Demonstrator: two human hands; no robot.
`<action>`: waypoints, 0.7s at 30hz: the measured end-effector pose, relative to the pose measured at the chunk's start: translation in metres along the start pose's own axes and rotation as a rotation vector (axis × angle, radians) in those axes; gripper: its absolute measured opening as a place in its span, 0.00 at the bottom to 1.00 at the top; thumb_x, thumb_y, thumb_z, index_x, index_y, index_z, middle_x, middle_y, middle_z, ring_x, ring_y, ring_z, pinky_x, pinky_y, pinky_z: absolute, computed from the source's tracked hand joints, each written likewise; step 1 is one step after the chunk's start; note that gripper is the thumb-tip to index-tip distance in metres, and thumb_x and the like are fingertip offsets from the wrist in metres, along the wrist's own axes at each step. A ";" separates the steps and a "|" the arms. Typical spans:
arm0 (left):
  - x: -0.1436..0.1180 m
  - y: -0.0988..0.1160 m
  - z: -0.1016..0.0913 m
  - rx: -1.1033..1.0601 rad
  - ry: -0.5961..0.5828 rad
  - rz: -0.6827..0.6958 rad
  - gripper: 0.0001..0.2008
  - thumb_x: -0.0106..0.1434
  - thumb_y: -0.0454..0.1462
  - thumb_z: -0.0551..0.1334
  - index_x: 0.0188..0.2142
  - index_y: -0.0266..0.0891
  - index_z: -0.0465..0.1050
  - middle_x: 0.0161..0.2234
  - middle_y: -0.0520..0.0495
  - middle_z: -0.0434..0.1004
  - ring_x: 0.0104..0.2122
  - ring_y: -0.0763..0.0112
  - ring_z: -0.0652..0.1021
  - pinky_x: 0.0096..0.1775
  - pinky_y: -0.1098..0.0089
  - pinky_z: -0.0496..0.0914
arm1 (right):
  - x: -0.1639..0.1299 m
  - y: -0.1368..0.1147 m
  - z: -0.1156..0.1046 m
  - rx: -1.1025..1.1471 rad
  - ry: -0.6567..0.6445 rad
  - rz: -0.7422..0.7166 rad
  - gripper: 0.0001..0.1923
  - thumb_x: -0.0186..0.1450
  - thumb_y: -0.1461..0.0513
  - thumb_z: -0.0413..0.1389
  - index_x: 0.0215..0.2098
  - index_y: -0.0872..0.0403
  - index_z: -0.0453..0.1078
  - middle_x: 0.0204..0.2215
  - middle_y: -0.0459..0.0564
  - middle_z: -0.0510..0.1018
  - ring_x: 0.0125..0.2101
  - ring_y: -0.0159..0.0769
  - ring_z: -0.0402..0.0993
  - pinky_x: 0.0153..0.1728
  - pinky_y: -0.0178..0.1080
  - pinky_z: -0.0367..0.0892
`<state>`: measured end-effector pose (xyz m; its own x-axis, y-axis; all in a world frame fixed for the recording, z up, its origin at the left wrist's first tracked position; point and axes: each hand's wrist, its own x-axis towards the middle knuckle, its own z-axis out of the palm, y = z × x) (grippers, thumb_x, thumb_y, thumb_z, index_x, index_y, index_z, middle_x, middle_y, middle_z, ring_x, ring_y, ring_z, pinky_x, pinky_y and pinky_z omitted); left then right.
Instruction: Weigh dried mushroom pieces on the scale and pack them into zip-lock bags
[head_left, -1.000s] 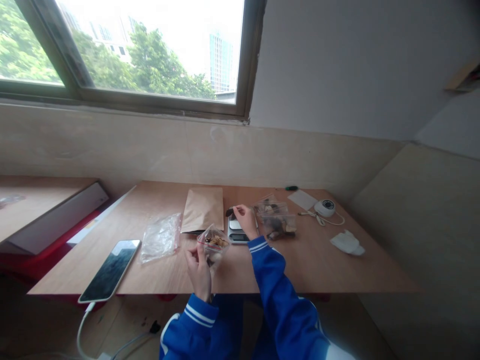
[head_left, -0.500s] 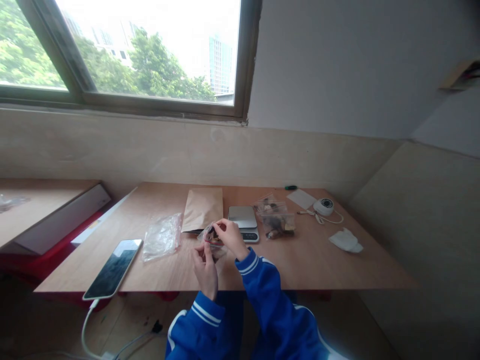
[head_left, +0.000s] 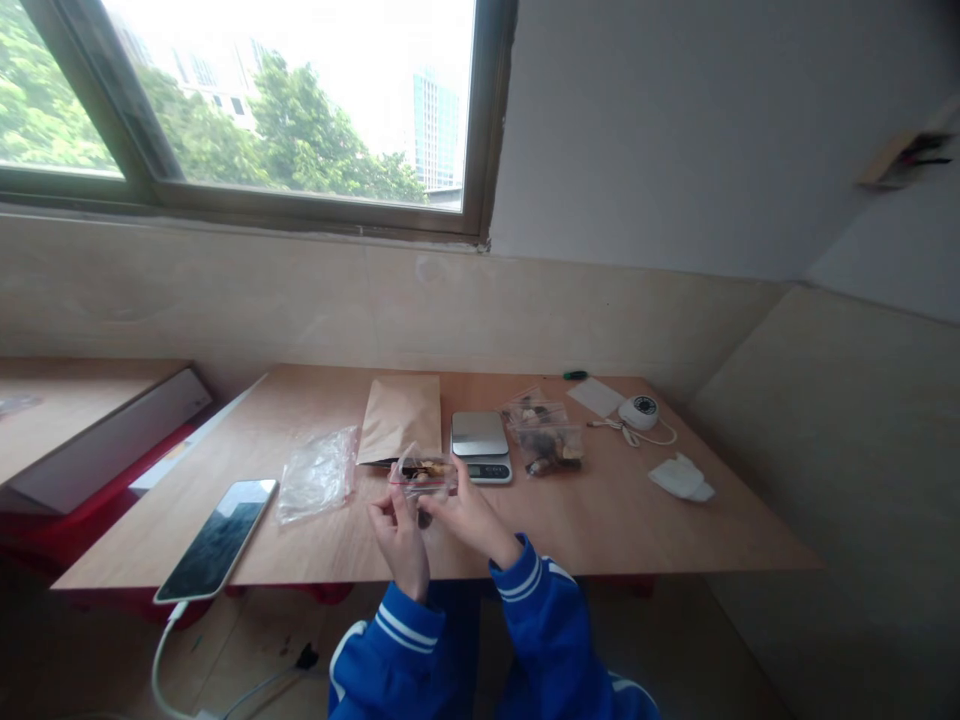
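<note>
Our left hand (head_left: 402, 532) and right hand (head_left: 471, 512) both grip the zip bag (head_left: 422, 470); we cannot read the display (head_left: 478, 471) on the scale (head_left: 480, 433).

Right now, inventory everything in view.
Window: one, brown, left
Table: one, brown, centre
Side table: one, brown, left
Phone: one, black, left
Cable: one, white, on phone
Plastic bag: at least one, clear, beside phone
Scale: one, silver, centre
Paper bag: one, brown, beside scale
Filled bags: at least two, clear, beside scale
Tool: one, green, back
Device: one, white, right
Sheet: one, white, beside device
Crumpled piece: one, white, right
Held bag: at least one, clear, centre
Hands: two, blue-sleeved, on held bag
</note>
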<state>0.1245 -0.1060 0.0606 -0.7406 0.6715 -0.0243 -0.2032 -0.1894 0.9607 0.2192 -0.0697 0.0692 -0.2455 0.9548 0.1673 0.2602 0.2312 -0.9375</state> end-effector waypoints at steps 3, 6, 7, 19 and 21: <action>-0.009 0.005 0.000 0.042 -0.118 0.046 0.13 0.61 0.48 0.57 0.33 0.40 0.64 0.46 0.43 0.74 0.48 0.63 0.74 0.47 0.64 0.68 | 0.001 -0.005 0.004 0.125 0.077 0.033 0.35 0.61 0.56 0.55 0.61 0.53 0.45 0.46 0.57 0.75 0.40 0.39 0.75 0.41 0.43 0.70; -0.009 0.014 -0.003 0.125 -0.256 0.156 0.12 0.62 0.47 0.55 0.36 0.41 0.67 0.57 0.42 0.65 0.56 0.61 0.67 0.55 0.61 0.62 | 0.002 -0.018 -0.003 0.207 0.087 -0.039 0.26 0.64 0.57 0.51 0.58 0.52 0.49 0.48 0.57 0.73 0.45 0.38 0.73 0.46 0.43 0.68; -0.006 0.017 -0.005 0.158 -0.275 0.197 0.12 0.63 0.46 0.55 0.37 0.41 0.67 0.59 0.42 0.62 0.57 0.61 0.66 0.56 0.60 0.60 | 0.001 -0.022 -0.008 0.224 0.076 -0.064 0.22 0.65 0.56 0.49 0.56 0.52 0.52 0.48 0.56 0.73 0.46 0.38 0.73 0.47 0.43 0.67; 0.022 0.037 -0.017 0.102 -0.408 0.094 0.15 0.55 0.49 0.61 0.31 0.39 0.71 0.29 0.49 0.74 0.33 0.67 0.75 0.38 0.69 0.70 | -0.021 -0.026 -0.036 0.360 0.063 -0.026 0.14 0.63 0.49 0.51 0.36 0.51 0.63 0.35 0.50 0.79 0.38 0.39 0.77 0.40 0.42 0.71; 0.019 0.039 -0.018 0.108 -0.409 0.103 0.14 0.56 0.48 0.62 0.30 0.39 0.70 0.28 0.50 0.73 0.32 0.68 0.74 0.35 0.71 0.70 | -0.022 -0.022 -0.038 0.364 0.101 -0.018 0.15 0.62 0.49 0.53 0.36 0.51 0.64 0.35 0.51 0.79 0.38 0.41 0.77 0.41 0.43 0.70</action>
<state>0.0908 -0.1131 0.0930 -0.4341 0.8857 0.1643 -0.0572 -0.2092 0.9762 0.2546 -0.0889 0.0979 -0.1493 0.9689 0.1972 -0.0971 0.1841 -0.9781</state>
